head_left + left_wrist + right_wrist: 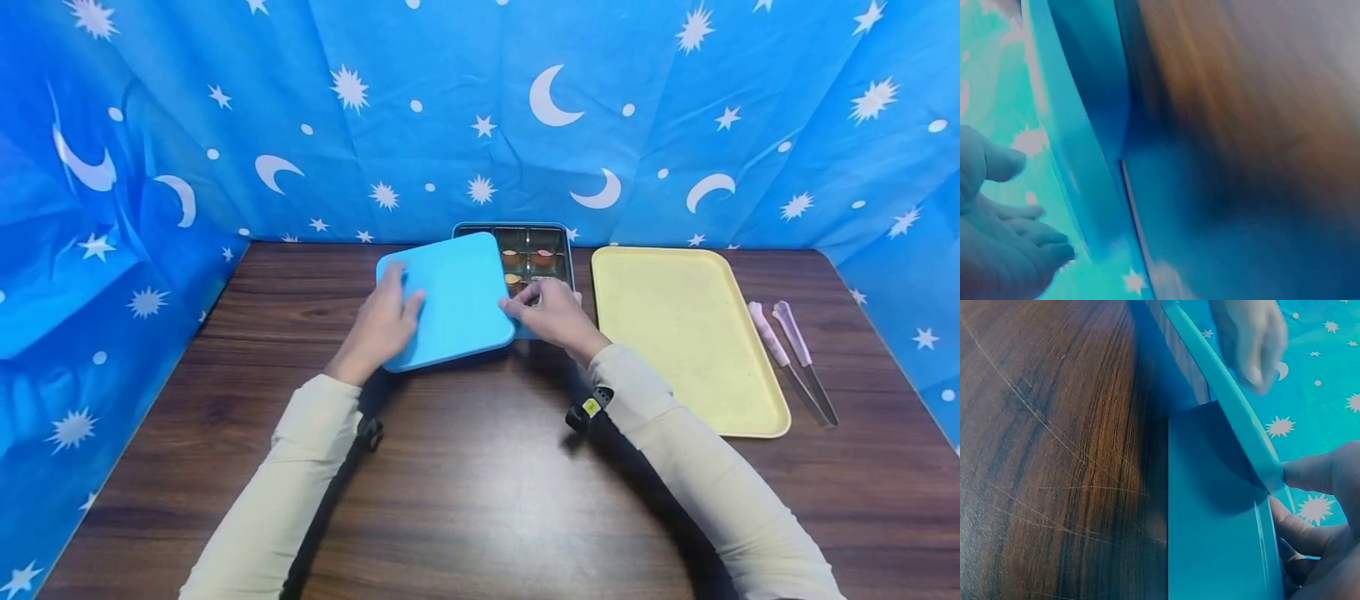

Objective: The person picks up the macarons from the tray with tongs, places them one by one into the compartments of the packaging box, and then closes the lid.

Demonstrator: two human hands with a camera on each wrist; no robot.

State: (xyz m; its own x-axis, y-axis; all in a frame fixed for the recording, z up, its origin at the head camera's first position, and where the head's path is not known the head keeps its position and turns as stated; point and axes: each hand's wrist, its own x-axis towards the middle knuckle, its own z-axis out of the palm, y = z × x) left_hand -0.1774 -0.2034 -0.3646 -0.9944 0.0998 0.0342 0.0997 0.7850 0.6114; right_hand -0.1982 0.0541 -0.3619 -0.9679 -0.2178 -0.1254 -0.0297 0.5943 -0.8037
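A light blue lid (461, 304) lies askew over the left part of a blue box (570, 258). Small red and yellow pieces (543, 258) show in the box's uncovered compartments; the lid hides the others. My right hand (555, 315) pinches the lid's right edge, with thumb and finger at the rim (1272, 478) in the right wrist view. Over the lid's left side is my left hand (381, 327), fingers extended. In the left wrist view that hand (1007, 250) appears loosely spread beside the lid, gripping nothing.
Right of the box, a pale yellow tray (682, 333) lies on the dark wooden table (480, 483). Beyond it lie two pink-handled utensils (795, 333) with metal ends. A blue star-and-moon cloth (450, 125) hangs along the back and sides.
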